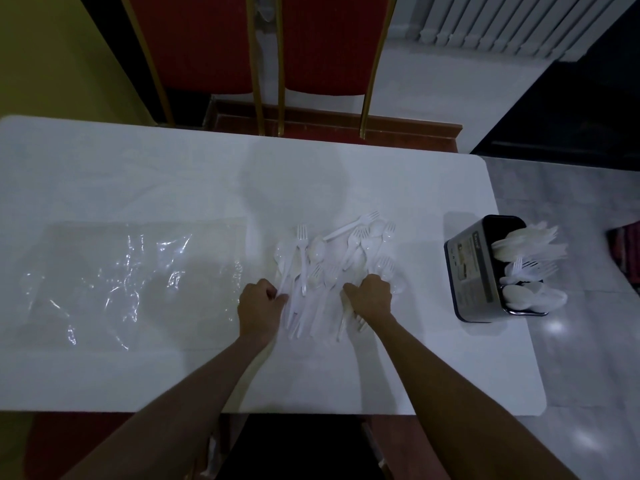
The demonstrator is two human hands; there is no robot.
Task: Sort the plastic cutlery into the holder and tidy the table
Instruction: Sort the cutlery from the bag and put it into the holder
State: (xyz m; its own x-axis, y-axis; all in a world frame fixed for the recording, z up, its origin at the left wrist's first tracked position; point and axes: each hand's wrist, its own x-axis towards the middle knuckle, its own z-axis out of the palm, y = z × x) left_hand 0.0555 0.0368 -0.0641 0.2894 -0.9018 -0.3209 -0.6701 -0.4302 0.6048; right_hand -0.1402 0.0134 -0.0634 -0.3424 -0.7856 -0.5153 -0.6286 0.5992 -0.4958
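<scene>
White table: loose plastic cutlery piled mid-table. Black holder stands at right, part filled (label print too small to read). Left hand and right hand have fingers curled at the pile's near edge; whether either grasps anything cannot be told.

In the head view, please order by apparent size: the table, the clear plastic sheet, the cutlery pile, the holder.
1. table
2. clear plastic sheet
3. cutlery pile and holder: they look about equal, so no ranking.
</scene>
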